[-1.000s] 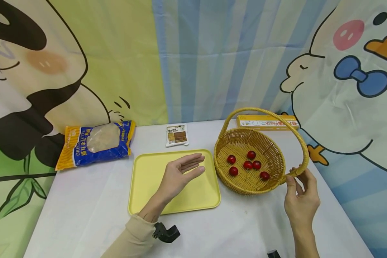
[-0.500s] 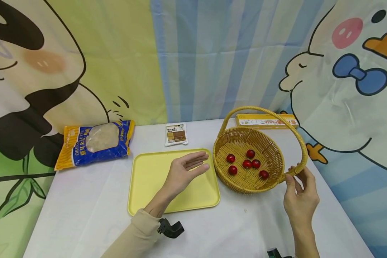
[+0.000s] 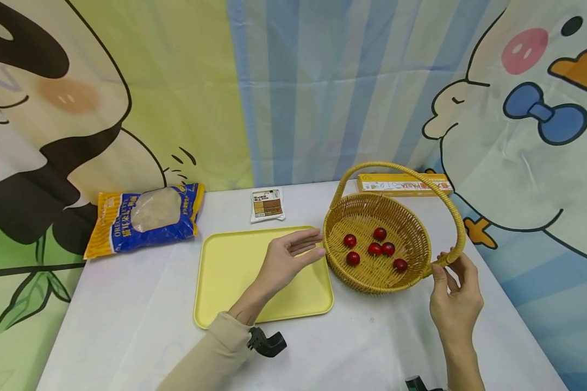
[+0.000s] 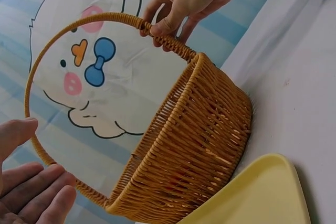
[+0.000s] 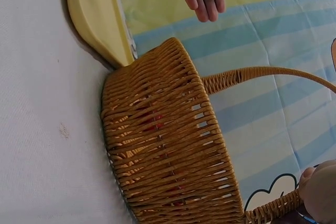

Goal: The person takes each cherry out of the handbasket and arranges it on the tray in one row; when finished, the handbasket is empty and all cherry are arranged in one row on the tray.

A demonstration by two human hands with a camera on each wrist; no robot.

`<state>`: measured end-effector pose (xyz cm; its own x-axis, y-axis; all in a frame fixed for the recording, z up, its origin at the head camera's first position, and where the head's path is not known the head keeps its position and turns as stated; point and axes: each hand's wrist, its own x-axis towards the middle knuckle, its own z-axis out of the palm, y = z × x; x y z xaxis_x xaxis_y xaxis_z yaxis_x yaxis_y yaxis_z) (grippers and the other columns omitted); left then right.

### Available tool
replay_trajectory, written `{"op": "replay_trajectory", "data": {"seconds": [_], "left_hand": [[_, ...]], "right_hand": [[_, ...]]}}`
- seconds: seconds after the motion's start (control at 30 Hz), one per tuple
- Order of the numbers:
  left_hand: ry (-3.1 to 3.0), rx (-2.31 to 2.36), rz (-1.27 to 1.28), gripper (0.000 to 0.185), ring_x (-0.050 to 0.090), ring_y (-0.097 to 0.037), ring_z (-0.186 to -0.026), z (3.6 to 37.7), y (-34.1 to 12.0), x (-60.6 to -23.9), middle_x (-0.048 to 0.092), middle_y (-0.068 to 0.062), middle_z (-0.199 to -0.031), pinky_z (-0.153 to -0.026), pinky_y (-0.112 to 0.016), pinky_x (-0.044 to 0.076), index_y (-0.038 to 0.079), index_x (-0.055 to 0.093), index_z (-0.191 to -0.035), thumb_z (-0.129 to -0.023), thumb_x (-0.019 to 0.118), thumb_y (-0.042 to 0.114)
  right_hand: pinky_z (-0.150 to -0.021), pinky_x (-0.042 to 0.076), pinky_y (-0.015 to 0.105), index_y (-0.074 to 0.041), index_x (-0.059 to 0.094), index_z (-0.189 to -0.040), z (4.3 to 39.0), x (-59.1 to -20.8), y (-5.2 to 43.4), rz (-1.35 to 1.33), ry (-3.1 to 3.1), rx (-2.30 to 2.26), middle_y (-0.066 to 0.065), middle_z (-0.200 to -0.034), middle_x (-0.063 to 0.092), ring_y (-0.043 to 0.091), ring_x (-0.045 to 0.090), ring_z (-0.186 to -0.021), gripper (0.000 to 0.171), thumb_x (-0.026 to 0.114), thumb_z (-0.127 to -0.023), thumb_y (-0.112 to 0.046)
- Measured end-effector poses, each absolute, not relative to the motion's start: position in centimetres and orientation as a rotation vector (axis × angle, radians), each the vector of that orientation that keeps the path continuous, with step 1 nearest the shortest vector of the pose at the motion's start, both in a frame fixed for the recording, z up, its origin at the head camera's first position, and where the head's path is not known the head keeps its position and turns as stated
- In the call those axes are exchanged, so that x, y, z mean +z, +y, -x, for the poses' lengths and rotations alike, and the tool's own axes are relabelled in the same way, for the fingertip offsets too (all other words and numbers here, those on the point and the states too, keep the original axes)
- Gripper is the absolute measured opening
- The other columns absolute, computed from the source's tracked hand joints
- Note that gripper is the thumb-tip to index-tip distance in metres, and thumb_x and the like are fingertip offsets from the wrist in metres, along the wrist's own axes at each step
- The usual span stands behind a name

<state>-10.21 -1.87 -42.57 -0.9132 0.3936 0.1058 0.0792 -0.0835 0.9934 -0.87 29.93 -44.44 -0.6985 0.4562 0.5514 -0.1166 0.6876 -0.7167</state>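
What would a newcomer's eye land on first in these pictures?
Probably the wicker basket right of centre, with six round red fruits inside and the right hand gripping the right end of its handle. Next, the yellow tray to its left, with the left hand open above it. Behind, large cartoon animals flank the backdrop.

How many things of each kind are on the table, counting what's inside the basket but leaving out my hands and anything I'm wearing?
Basket: 1
Red fruits: 6
Tray: 1
Blue and yellow bag: 1
Small packet: 1
Yellow box: 1
Total: 11
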Motion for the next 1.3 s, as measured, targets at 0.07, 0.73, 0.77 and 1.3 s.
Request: {"op": "replay_trajectory", "data": {"seconds": [0.07, 0.73, 0.77, 1.3], "left_hand": [[1.960, 2.093, -0.511, 0.050, 0.065, -0.034, -0.130, 10.2, -1.7, -42.6, 0.069, -0.020, -0.136, -0.103, -0.028, 0.055, 0.001, 0.065, -0.139, -0.094, 0.080, 0.017], [1.951, 2.038, -0.504, 0.045, 0.066, -0.030, -0.130, 11.0, -0.4, -43.0, 0.072, -0.007, -0.134, -0.101, -0.029, 0.057, 0.011, 0.069, -0.137, -0.095, 0.080, 0.021], [1.946, 2.039, -0.505, 0.046, 0.066, -0.031, -0.130, 11.1, -0.4, -43.1, 0.072, -0.007, -0.133, -0.101, -0.029, 0.057, 0.011, 0.069, -0.137, -0.094, 0.080, 0.021], [1.931, 2.021, -0.519, 0.044, 0.069, -0.033, -0.124, 11.6, 1.4, -43.8, 0.071, -0.018, -0.133, -0.097, -0.028, 0.059, 0.004, 0.069, -0.136, -0.095, 0.079, 0.017]], "right_hand": [[-0.099, 0.049, 0.008, -0.007, 0.055, -0.148, 0.8, -44.5, 29.9, 0.262, -2.150, 0.974, 0.017, -0.129, 0.064, 0.020, 0.065, -0.125, 0.055, 0.067, -0.096, 0.008], [-0.100, 0.047, 0.007, -0.012, 0.053, -0.150, 0.9, -44.6, 30.0, 0.267, -2.162, 0.969, 0.017, -0.130, 0.064, 0.010, 0.062, -0.127, 0.057, 0.066, -0.098, 0.006], [-0.100, 0.047, 0.007, -0.011, 0.054, -0.150, 0.9, -44.6, 30.0, 0.268, -2.160, 0.973, 0.017, -0.129, 0.064, 0.011, 0.063, -0.127, 0.056, 0.066, -0.097, 0.006], [-0.101, 0.046, 0.007, -0.011, 0.053, -0.150, 0.9, -44.8, 30.1, 0.268, -2.165, 0.970, 0.018, -0.129, 0.063, 0.012, 0.062, -0.128, 0.057, 0.066, -0.097, 0.006]]}}
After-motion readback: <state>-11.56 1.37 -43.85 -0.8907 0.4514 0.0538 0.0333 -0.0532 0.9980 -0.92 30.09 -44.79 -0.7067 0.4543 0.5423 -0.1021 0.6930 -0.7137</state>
